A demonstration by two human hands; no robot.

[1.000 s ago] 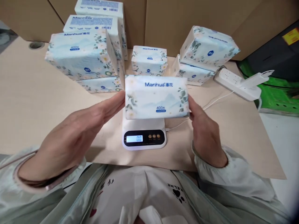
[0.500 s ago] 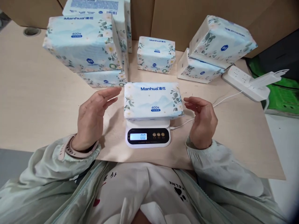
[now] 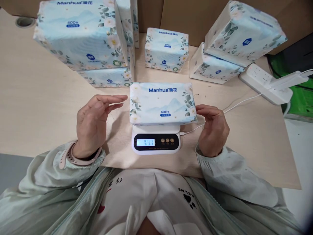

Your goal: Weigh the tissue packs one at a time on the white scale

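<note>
Tissue pack (image 3: 162,102) is sitting on the scale (image 3: 156,148), whitish-blue with blue Manhua lettering, faint hills, flowers and leaves down both sides. Left hand (image 3: 91,125) open just beside it; right hand (image 3: 213,132) loosely open, fingertips at its edge.

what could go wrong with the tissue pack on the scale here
The right hand is so near the tissue pack that contact might skew the reading. The pack overhangs the scale on that side, so a bump could tip it. The white cable passes by that hand and might snag.
</note>
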